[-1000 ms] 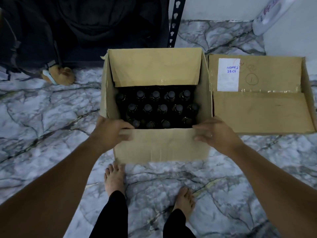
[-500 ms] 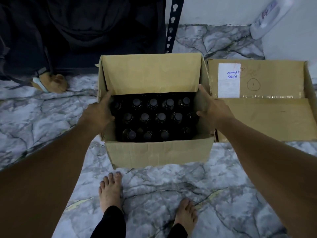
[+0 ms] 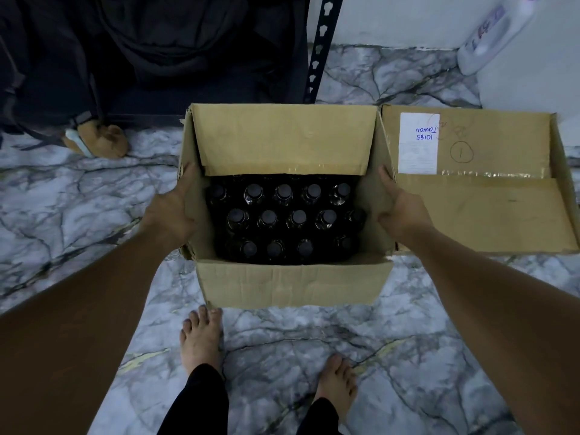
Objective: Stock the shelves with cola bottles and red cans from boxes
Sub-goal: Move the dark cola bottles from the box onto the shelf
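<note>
Open box (image 3: pixel 292 287): on the marble floor (image 3: pixel 62 215), full of cola bottles (image 3: pixel 284 193).
Left hand (image 3: pixel 171 211): gripping its left wall.
Right hand (image 3: pixel 401 208): gripping its right wall.
Risk: soft cardboard could buckle if lifted; bare toes (image 3: pixel 201 315) just beside it.

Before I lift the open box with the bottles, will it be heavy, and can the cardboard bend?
Probably heavy: the open box is packed with rows of dark bottles. Its side walls likely flex, since the left hand and right hand grip only thin cardboard edges. The bottom may sag; supporting it seems safer.
</note>
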